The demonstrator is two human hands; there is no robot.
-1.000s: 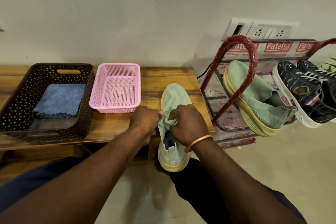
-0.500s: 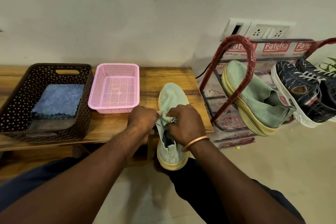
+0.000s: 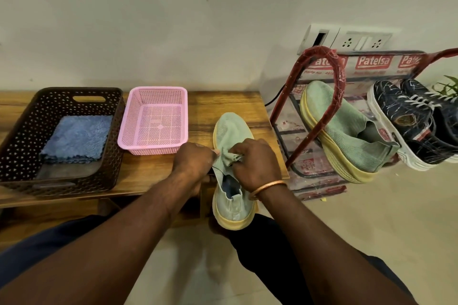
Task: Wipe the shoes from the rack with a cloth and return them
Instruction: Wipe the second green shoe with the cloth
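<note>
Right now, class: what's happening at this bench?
A person's left hand steadies a mint-green slip-on shoe at the edge of the wooden bench while the right hand pinches a small green cloth against its upper. The matching shoe sits on the red rack beside dark lace-up sneakers. A blue cloth lies in the brown basket.

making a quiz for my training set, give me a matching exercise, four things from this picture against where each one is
1 blue cloth
2 green cloth
3 pink basket
4 dark blue sneakers

a on the red rack
b in the right hand, against the held green shoe
c in the brown basket
d standing on the wooden bench

Pairs: 1-c, 2-b, 3-d, 4-a
</note>
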